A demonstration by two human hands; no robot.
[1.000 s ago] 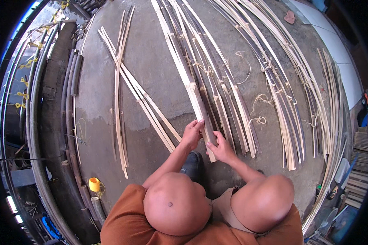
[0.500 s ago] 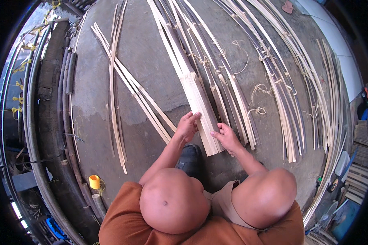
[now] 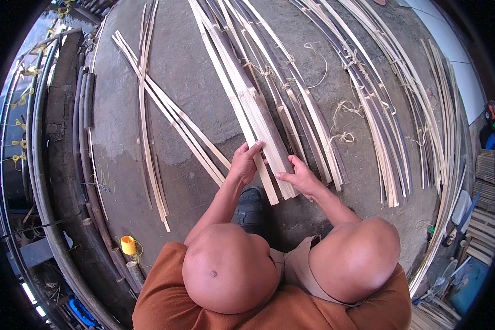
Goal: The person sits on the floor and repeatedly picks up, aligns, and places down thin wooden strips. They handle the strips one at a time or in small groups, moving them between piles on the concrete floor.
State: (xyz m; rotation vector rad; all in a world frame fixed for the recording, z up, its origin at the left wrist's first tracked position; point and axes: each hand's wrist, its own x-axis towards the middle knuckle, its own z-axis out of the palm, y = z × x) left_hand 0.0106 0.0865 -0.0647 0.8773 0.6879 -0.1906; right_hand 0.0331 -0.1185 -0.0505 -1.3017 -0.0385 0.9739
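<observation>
A flat bundle of pale bamboo strips (image 3: 257, 113) lies on the concrete floor (image 3: 198, 71), running away from me, its near ends just ahead of my knees. My left hand (image 3: 245, 164) curls over the left edge of those near ends. Beside it, my right hand (image 3: 298, 177) rests on the ends of the right-hand strips with fingers spread and thumb pointing left. The two hands are a few centimetres apart. My bare knees (image 3: 228, 269) fill the lower middle of the view.
More strip bundles tied with string (image 3: 368, 99) fan out to the right. Loose crossed strips (image 3: 155, 118) lie to the left. Long dark poles (image 3: 49, 165) line the left edge. A yellow spool (image 3: 128, 245) and a dark shoe (image 3: 251, 208) sit near me.
The bundle has come down flat and its strips have spread slightly. My hands have drawn apart, the left moving up along the left edge, the right opening over the near ends.
</observation>
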